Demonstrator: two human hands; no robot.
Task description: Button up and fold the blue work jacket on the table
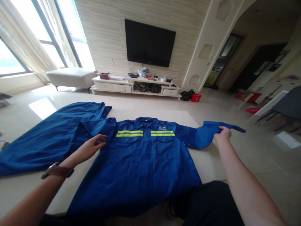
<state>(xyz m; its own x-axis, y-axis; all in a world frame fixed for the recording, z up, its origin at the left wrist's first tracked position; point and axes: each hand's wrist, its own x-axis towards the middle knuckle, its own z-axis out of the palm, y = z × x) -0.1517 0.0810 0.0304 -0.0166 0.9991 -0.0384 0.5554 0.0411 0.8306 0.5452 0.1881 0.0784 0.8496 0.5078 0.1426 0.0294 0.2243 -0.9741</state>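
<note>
A blue work jacket (144,166) with yellow-and-grey reflective strips across the chest lies front side up, its collar pointing away from me. My right hand (223,133) grips the sleeve at the right and holds it out past the table's edge, the cuff end lifted. On the other side my left hand (95,147) hovers at the jacket's left edge near the armpit, fingers apart and nothing held. The left sleeve reaches over a pair of blue trousers (47,141), which appears folded lengthwise. The jacket's hem hangs near my knees.
A white table (164,115) bears the clothes. Beyond it stand a low white TV cabinet (113,87) with small items and a grey bench (70,78). A television (149,42) hangs on the wall. At the right are a red bag (195,98) and a dark chair (288,102).
</note>
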